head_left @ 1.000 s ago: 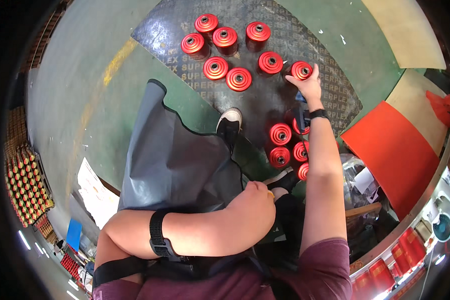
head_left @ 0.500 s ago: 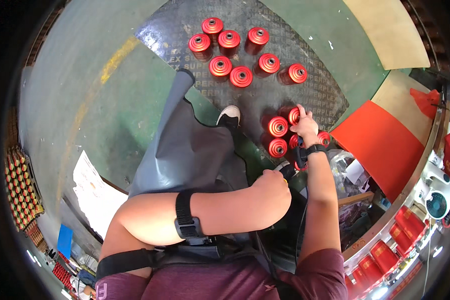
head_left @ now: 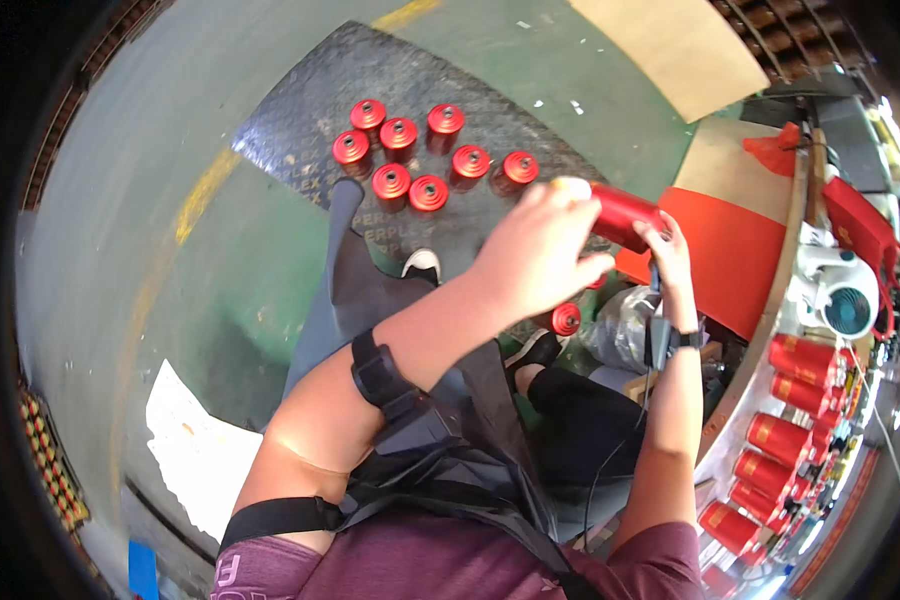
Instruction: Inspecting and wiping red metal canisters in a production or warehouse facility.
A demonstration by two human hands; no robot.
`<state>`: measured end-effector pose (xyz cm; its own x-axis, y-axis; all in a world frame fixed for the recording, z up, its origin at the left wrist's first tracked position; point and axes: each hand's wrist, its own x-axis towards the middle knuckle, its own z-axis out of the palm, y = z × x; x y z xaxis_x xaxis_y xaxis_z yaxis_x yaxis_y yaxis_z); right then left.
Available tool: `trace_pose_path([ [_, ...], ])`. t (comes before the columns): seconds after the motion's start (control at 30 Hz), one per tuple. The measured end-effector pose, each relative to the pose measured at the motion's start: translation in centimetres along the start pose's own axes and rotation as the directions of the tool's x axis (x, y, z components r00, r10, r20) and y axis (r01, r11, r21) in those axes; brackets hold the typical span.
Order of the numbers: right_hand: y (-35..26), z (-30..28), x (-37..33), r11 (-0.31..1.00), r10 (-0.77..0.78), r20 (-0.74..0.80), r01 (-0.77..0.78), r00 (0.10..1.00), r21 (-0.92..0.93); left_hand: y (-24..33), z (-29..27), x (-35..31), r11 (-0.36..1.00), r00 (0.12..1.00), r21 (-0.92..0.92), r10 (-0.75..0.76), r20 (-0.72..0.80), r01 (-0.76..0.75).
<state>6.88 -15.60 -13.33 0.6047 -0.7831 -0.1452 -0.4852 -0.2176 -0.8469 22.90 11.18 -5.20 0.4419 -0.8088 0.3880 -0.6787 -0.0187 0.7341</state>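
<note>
Steady the glossy red, metal-looking cylinder (head_left: 625, 214), raised on the right, with the right hand (head_left: 673, 260) curled around its right end and the half-open left hand (head_left: 532, 258), its hold unclear, aligned at its left.

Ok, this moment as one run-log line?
right hand: holding shiny red cylindrical canister at one end | left hand: at its other end, contact unclear | canister: tilted | dark patterned floor sheet: upright red canisters

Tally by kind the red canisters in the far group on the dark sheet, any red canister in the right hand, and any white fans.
Far-group red canisters: 8
Held red canister: 1
White fan: 1
Total: 10
</note>
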Motion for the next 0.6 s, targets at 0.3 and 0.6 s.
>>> trace_pose_path([
  [0.3, -7.2, -7.8, -16.0, 0.567, -0.111, -0.159, 0.194, 0.981, 0.800, 7.0, -1.8, 2.9, 0.680, 0.976, -0.721, 0.215, 0.022, -0.133],
  [0.6, -6.3, -8.6, -17.9, 0.175, -0.044, -0.243, 0.247, 0.969, 0.953, 11.5, 1.9, 2.2, 0.766, 0.927, -0.641, 0.269, 0.261, -0.041],
])
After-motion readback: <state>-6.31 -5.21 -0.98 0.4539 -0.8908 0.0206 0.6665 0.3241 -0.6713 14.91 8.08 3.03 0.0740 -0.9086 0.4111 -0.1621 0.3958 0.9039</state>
